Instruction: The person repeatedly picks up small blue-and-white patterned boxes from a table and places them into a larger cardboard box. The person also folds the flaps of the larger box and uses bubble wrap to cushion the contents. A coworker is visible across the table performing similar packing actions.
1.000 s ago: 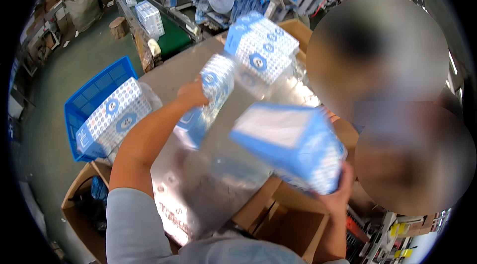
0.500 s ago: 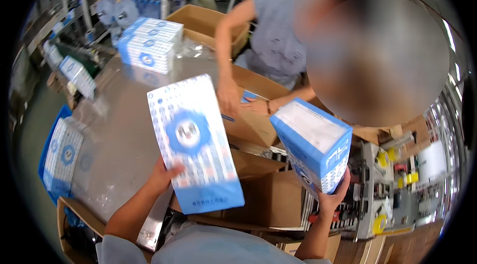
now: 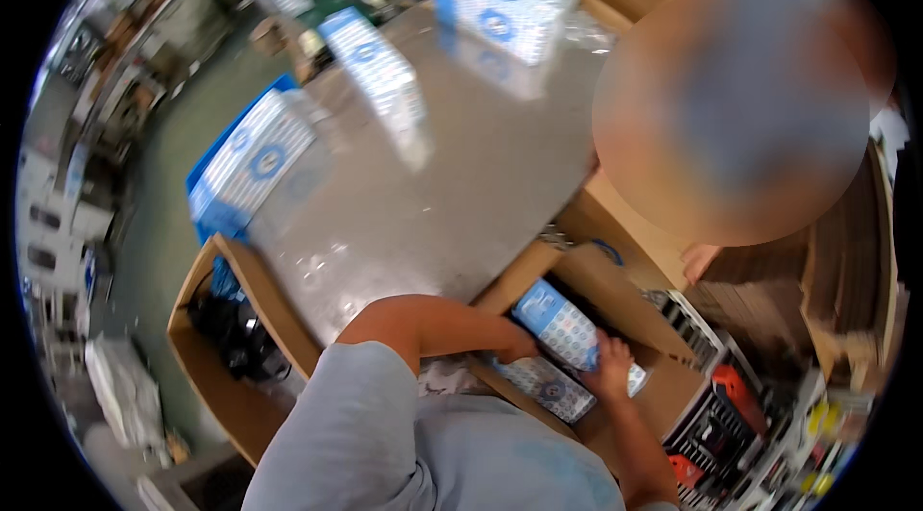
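Observation:
Two long blue-and-white packaging boxes lie side by side in an open cardboard carton (image 3: 663, 394) in front of me. On the left packaging box (image 3: 560, 394), my left hand (image 3: 516, 343) closes around its far end, its fingers partly hidden. The right packaging box (image 3: 556, 321) has my right hand (image 3: 610, 369) gripping its near right side, fingers bent over it. Both hands are down inside the carton, below its raised flaps.
A grey table (image 3: 404, 213) carries a wrapped stack of similar boxes (image 3: 519, 11), and more packs stand along its left edge. At lower left, an open carton (image 3: 279, 319) holds dark items. A co-worker, partly blurred, stands at far right beside stacked cardboard (image 3: 769, 309).
Both packaging boxes have gone from being held up above the table down into the carton, each still in a hand. My view has swung, showing more floor at left.

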The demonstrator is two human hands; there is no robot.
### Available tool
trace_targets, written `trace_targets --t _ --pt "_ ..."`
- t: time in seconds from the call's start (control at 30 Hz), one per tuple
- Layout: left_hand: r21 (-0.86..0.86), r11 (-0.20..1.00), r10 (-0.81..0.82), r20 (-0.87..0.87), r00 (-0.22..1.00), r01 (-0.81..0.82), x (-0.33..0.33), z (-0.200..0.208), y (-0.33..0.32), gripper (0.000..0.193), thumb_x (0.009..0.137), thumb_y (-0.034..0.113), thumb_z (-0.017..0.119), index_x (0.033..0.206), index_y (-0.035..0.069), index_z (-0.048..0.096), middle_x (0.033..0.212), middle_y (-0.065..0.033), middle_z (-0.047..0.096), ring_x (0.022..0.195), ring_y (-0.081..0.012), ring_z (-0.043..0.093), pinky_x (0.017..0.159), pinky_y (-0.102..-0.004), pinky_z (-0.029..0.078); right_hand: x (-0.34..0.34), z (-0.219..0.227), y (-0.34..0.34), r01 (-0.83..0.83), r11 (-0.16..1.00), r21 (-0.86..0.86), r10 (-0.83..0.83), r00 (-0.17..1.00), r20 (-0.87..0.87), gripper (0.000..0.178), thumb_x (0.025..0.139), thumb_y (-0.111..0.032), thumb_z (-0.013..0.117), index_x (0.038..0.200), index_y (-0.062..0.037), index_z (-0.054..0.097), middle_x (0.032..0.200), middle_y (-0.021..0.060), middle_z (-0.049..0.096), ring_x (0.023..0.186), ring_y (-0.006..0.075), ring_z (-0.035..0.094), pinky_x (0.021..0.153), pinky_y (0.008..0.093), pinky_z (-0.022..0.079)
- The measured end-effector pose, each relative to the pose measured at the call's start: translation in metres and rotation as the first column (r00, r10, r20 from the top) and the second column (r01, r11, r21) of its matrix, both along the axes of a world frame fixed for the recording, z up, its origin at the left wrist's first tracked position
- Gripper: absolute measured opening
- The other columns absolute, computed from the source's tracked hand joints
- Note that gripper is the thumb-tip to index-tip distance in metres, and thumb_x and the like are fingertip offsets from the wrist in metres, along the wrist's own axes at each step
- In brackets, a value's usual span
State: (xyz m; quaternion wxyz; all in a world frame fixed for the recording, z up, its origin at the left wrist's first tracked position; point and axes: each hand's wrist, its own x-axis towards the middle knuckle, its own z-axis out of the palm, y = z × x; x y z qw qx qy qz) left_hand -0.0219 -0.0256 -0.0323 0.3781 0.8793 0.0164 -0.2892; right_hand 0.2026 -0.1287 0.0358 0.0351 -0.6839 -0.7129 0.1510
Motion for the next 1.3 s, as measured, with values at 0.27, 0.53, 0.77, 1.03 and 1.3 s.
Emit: trace_targets --t 0.27,0.53,0.77,1.03,1.3 --pt "-0.186 0.169 0.832 0.554 0.038 -0.968 -0.211 0.08 0.008 0.033 0.077 -0.007 0.053 0.106 0.005 0.062 0.101 -0.0154 0.06 0.097 -0.0322 0.058 0.084 -0.0399 0.049 -0.014 -0.207 0.04 -0.228 0.594 -0.772 0.535 0.828 0.167 0.065 0.066 -0.035 0.079 0.118 -0.002 0.061 0.125 0.0186 0.059 0.114 0.0335 0.057 0.092 0.0385 0.049" --pt "0.382 -0.734 0.62 0.715 -0.324 -0.562 -0.384 0.052 -0.052 0.036 0.084 0.018 0.063 0.114 0.003 0.053 0.122 -0.0182 0.047 0.111 -0.0387 0.046 0.092 -0.0482 0.04 -0.287 0.056 0.198 -0.661 0.748 -0.068 0.513 0.639 -0.573 0.008 0.084 -0.015 0.06 0.09 -0.0086 0.061 0.083 0.0096 0.06 0.078 0.0303 0.059 0.068 0.0387 0.047" --pt "0.667 -0.368 0.878 0.478 -0.007 -0.648 -0.395 0.054 -0.024 0.035 0.081 0.033 0.068 0.104 0.009 0.056 0.121 -0.0129 0.047 0.115 -0.0325 0.044 0.089 -0.0475 0.039 -0.471 -0.03 0.191 -0.807 0.452 0.38 0.87 0.303 -0.389 0.029 0.07 -0.017 0.076 0.096 -0.0163 0.064 0.106 0.0026 0.055 0.107 0.0219 0.05 0.089 0.0395 0.042" --pt "0.694 -0.294 0.72 0.613 0.324 -0.658 -0.401 0.029 -0.007 0.033 0.084 0.041 0.062 0.072 0.011 0.068 0.083 -0.0045 0.059 0.092 -0.0236 0.053 0.083 -0.044 0.041 -0.377 -0.044 0.199 -0.631 0.671 0.389 0.741 0.551 -0.383 0.012 0.07 -0.016 0.073 0.074 -0.0115 0.063 0.092 0.0029 0.057 0.086 0.0228 0.057 0.065 0.0375 0.049" --pt "0.635 -0.295 0.638 0.687 0.348 -0.714 -0.409 0.033 0.01 0.025 0.08 0.031 0.067 0.064 0.013 0.062 0.07 -0.0035 0.062 0.078 -0.0245 0.055 0.078 -0.0413 0.04 -0.162 -0.013 0.125 -0.235 0.909 0.345 0.379 0.809 -0.448 0.01 0.072 -0.006 0.069 0.077 -0.0061 0.06 0.1 0.0114 0.058 0.09 0.0302 0.056 0.072 0.0385 0.047"
